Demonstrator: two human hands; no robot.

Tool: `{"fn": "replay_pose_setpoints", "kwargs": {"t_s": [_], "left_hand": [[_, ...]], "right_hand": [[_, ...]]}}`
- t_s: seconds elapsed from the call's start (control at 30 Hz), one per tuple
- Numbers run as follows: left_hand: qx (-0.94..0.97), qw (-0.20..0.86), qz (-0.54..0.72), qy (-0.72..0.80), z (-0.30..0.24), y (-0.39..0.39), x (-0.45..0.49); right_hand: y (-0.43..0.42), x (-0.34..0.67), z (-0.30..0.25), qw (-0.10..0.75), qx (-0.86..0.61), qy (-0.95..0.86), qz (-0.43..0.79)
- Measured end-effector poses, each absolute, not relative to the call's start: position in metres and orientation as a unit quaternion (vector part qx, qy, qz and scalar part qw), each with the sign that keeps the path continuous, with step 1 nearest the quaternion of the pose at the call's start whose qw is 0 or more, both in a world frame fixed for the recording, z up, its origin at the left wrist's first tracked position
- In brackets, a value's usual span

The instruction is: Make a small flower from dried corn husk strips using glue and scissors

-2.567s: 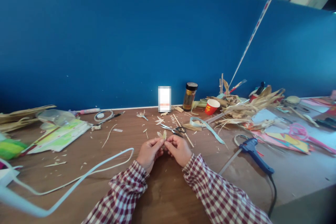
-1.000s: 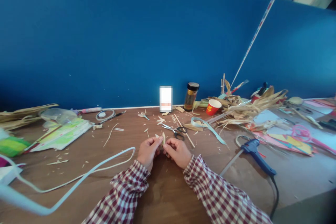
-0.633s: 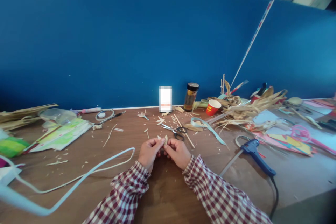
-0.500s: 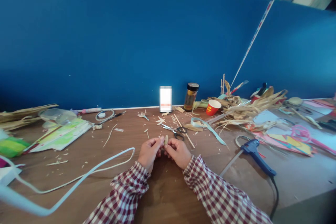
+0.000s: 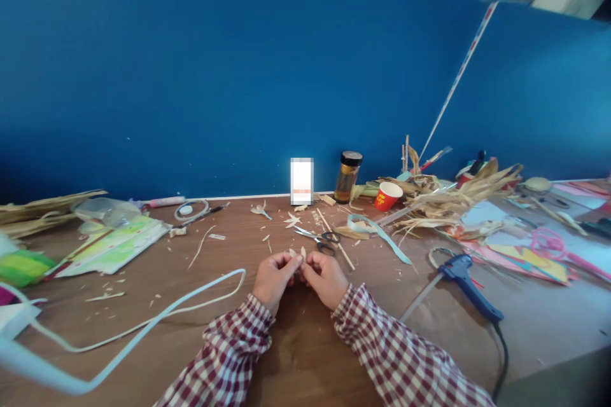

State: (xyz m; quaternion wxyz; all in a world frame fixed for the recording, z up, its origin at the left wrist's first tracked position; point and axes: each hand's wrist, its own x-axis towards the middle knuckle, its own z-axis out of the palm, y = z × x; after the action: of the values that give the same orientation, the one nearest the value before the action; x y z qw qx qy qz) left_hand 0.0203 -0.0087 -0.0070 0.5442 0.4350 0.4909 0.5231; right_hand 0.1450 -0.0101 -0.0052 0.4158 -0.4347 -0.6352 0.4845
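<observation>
My left hand (image 5: 273, 278) and my right hand (image 5: 326, 278) meet over the middle of the table, fingers pinched together. Between the fingertips is a small pale piece of corn husk (image 5: 303, 252); two pointed tips stick up, and its lower part is hidden by my fingers. Just beyond my right hand lie scissors (image 5: 319, 238) with black handles, blades apart, beside a thin stick (image 5: 344, 255). A pale star-shaped husk flower (image 5: 293, 220) rests farther back, with another small flower (image 5: 261, 210) on a light blue stem to its left.
A blue glue gun (image 5: 470, 286) lies at right, its cord trailing. Dry husks (image 5: 470, 197), a red paper cup (image 5: 388, 196) and a dark-lidded jar (image 5: 348, 177) stand at back right. A white cable (image 5: 167, 313) loops on the left. A blue partition (image 5: 238, 76) rises behind.
The husk piece has turned between my fingertips: one upright tip showed before, and now two tips show, spread apart. My hands have stayed nearly in place.
</observation>
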Motion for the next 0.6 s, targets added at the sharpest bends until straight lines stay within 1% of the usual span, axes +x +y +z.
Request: {"fn": "replay_pose_setpoints", "kwargs": {"t_s": [0.27, 0.6], "left_hand": [[0.419, 0.558, 0.531, 0.48, 0.0003, -0.0129, 0.0246], [0.449, 0.551, 0.524, 0.469, -0.001, -0.013, 0.0232]], "right_hand": [[-0.0086, 0.1454, -0.0071, 0.417, -0.442, -0.643, 0.466], [-0.0115, 0.1441, -0.0014, 0.419, -0.44, -0.644, 0.466]]}}
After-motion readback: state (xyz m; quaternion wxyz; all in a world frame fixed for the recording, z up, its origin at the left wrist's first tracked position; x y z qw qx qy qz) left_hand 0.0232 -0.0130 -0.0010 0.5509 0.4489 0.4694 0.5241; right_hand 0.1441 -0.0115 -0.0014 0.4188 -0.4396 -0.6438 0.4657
